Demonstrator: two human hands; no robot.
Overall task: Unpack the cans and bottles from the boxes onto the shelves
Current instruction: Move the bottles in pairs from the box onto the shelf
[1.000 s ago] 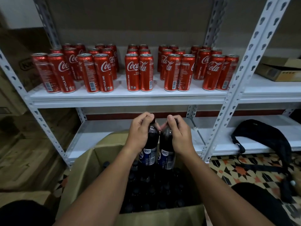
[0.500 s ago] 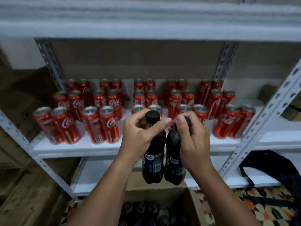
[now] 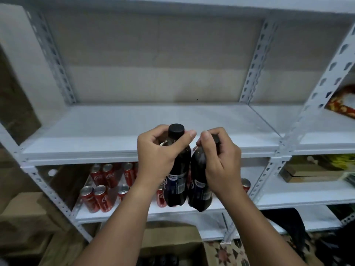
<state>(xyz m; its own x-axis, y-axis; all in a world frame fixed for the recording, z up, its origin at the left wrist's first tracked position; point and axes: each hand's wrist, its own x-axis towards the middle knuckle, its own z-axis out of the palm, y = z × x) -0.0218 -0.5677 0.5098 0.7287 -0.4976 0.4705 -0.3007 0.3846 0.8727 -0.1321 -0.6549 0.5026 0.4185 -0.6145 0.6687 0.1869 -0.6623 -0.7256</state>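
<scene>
Now two dark bottles are held up in front of the upper shelf [image 3: 115, 131], one in each of the hands. The left hand [image 3: 155, 156] is curled round the neck of the left bottle [image 3: 177, 181], its black cap showing above the fingers. The right hand [image 3: 221, 160] is wrapped over the top of the right bottle [image 3: 199, 191] (cap mostly hidden). Both bottles hang upright, touching side by side. Red cans [image 3: 99, 196] stand on the shelf below, and the box [image 3: 172, 244] sits at the bottom edge.
</scene>
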